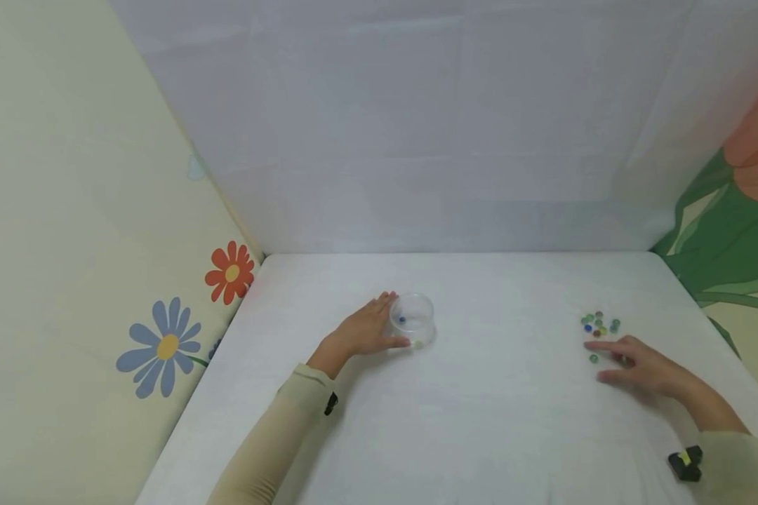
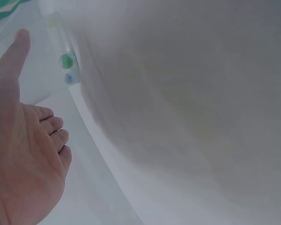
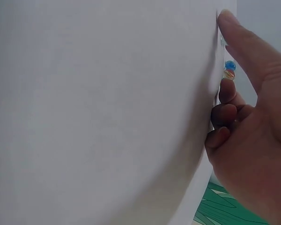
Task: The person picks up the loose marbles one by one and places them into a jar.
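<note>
A clear round plastic cup stands left of the table's middle. My left hand holds its left side, thumb at the front and fingers behind. Through the cup's wall the left wrist view shows a green marble and a blue marble at the bottom. On the right, my right hand is low over the table, index finger and thumb apart. A single green marble lies just beside those two fingertips, not held. Beyond the hand sits a loose group of glass marbles, green, blue, red and yellowish.
The white-covered table ends at a white back wall. A side panel with painted flowers borders the left edge, and another with green leaves borders the right.
</note>
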A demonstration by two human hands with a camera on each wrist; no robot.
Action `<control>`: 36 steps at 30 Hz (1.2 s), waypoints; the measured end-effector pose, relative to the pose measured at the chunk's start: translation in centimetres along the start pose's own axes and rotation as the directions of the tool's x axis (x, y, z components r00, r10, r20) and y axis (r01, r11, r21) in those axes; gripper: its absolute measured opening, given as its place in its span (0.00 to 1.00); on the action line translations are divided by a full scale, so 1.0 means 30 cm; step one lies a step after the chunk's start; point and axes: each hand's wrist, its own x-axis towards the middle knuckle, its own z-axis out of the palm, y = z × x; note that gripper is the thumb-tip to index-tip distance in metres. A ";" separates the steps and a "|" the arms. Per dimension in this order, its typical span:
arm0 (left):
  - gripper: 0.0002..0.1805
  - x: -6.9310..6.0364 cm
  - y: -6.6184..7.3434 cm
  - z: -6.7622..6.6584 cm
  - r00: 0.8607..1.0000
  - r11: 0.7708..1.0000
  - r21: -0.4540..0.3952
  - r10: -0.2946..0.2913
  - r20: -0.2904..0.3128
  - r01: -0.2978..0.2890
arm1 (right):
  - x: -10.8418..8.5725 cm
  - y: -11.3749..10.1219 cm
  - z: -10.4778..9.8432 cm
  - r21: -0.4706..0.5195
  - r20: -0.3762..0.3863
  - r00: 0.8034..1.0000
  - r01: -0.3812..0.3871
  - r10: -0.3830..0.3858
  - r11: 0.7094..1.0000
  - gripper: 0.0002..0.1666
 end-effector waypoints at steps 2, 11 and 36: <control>0.60 0.000 0.001 0.001 1.000 1.000 0.001 0.003 -0.003 -0.003 | 0.001 0.001 0.003 -0.010 -0.007 1.000 0.003 -0.003 1.000 0.39; 0.60 -0.006 0.007 -0.010 1.000 1.000 -0.005 -0.007 0.012 0.007 | 0.005 -0.010 0.010 -0.047 -0.063 0.997 -0.043 0.040 0.998 0.34; 0.60 -0.009 0.005 -0.012 1.000 1.000 -0.026 0.005 0.012 -0.004 | 0.021 -0.023 0.028 -0.049 -0.168 0.985 -0.051 0.043 0.997 0.14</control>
